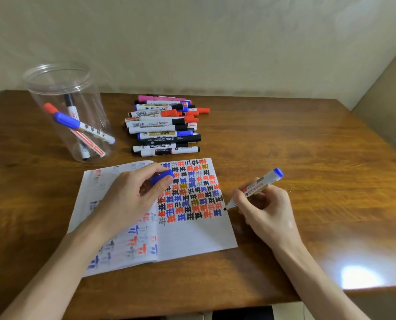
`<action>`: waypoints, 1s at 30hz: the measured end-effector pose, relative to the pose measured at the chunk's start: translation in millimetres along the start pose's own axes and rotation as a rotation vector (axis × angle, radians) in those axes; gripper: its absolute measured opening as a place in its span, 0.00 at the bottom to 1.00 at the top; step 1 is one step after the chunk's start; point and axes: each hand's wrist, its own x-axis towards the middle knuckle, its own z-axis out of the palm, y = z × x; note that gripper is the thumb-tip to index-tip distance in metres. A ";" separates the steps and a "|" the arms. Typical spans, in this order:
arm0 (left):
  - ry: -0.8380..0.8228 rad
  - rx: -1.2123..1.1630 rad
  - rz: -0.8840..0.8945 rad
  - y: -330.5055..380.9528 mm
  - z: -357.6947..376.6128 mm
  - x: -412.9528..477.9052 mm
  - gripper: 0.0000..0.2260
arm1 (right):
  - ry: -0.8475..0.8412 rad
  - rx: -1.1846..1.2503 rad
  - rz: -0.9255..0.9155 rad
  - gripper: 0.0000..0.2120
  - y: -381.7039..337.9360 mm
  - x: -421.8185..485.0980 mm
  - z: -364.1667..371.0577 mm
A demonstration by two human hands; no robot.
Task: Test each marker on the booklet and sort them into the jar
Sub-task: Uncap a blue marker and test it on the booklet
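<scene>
The booklet (pixel 192 239) lies open before me, the jar (pixel 60 88) beyond its far left corner. My left hand (pixel 132 195) should press the page flat. My right hand (pixel 266 209) grips the marker (pixel 259 185) for one light stroke. The left also pinches the blue cap (pixel 162 176). The nib (pixel 225 208) sits at the page's right edge.

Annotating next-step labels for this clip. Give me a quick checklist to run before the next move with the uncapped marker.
1. Tip of the marker exposed, cap off: ok.
2. Grip: right hand holds the marker in a writing hold: ok.
3. Cap kept: left hand pinches the blue cap, ready for recapping: ok.
4. Tip over the booklet: cannot tell; it sits right at the page's right edge.
5. Blank space for a stroke: ok, the lower right page is unmarked.
6. Open jar upright, with room: ok; three markers inside.
</scene>
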 end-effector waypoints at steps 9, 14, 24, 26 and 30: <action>0.006 0.024 0.009 0.8 0.7 -0.8 0.12 | -0.016 -0.043 -0.044 0.07 0.5 0.4 0.5; 0.008 0.032 0.011 0.7 0.5 -0.9 0.12 | -0.011 -0.073 -0.072 0.08 3.4 1.1 0.9; 0.011 0.013 -0.012 1.0 -0.5 -0.6 0.11 | -0.005 -0.015 -0.056 0.05 8.5 3.4 -0.4; 0.012 0.006 -0.017 1.1 -0.9 -0.8 0.11 | -0.016 -0.013 -0.058 0.05 7.9 2.9 -0.3; 0.008 0.010 -0.011 1.5 -1.0 -0.9 0.11 | -0.047 -0.064 -0.087 0.06 7.3 3.0 0.4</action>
